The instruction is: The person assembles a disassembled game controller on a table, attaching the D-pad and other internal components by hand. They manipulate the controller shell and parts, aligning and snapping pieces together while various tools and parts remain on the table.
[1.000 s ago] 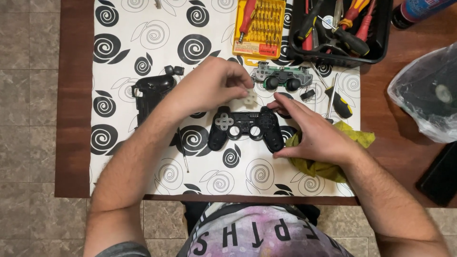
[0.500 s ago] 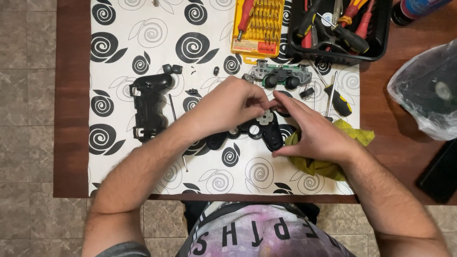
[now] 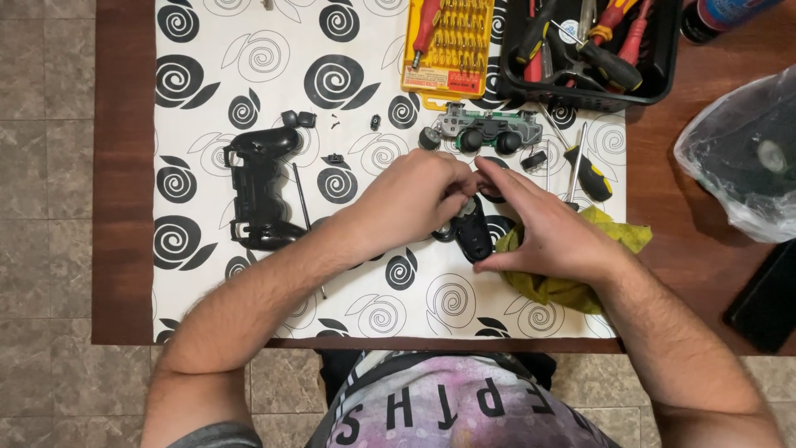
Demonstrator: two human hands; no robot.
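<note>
Now tilted up between both hands: glossy black controller shell [image 3: 473,232] (curved grip).

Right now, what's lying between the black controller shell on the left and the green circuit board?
In the head view, small loose black parts lie on the patterned cloth between the shell and the board; what they are is too small to tell.
</note>
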